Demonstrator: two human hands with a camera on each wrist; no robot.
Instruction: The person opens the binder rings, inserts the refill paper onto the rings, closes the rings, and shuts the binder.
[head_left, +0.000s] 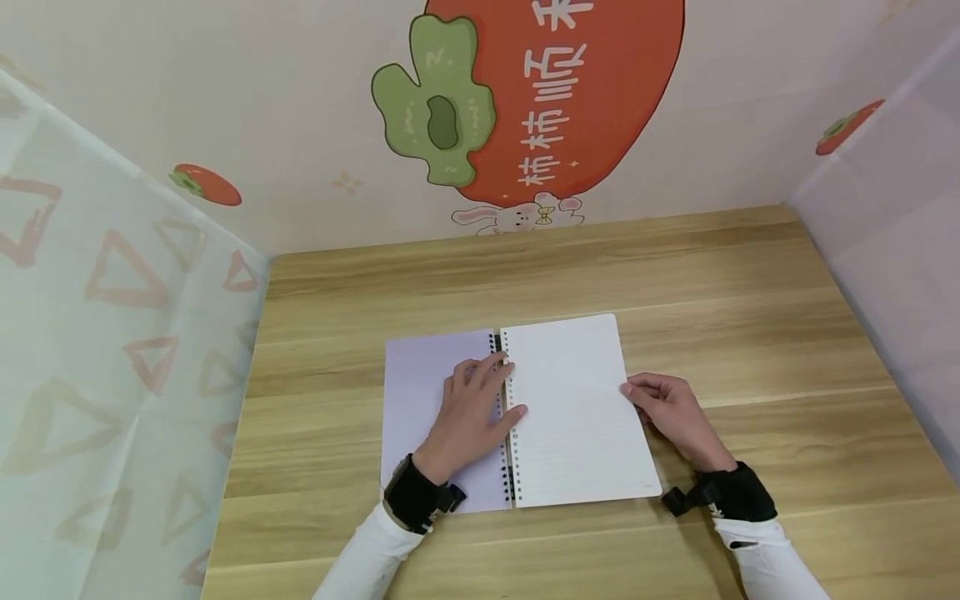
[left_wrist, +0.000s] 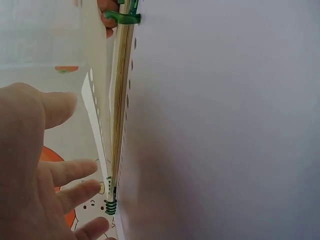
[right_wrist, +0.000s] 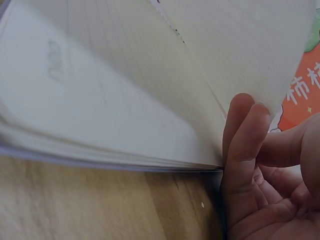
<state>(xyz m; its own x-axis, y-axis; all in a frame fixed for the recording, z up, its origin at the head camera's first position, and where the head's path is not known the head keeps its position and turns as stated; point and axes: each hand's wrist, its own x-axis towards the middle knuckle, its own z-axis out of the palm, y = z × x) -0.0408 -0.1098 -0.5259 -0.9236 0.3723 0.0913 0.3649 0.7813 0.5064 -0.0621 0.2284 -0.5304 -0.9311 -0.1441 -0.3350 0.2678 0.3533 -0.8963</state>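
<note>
A spiral notebook lies open on the table, its lilac cover (head_left: 420, 375) on the left and a lined white page (head_left: 570, 417) on the right. Across the cover and the row of binding holes my left hand (head_left: 468, 412) is spread, fingertips and thumb at the page's inner margin. Green binding rings (left_wrist: 111, 206) show beyond those fingers in the left wrist view. My right hand (head_left: 671, 412) pinches the page's outer edge between thumb and fingers. In the right wrist view the pinched sheet (right_wrist: 240, 55) rises off the pages below (right_wrist: 75, 100).
The wooden table (head_left: 337, 400) reaches around the notebook on every side. Behind it stands a wall (head_left: 300, 100) with a large red fruit print, and pale side walls (head_left: 150, 375) flank it. Black wrist straps (head_left: 738, 492) with small cameras sit on both forearms.
</note>
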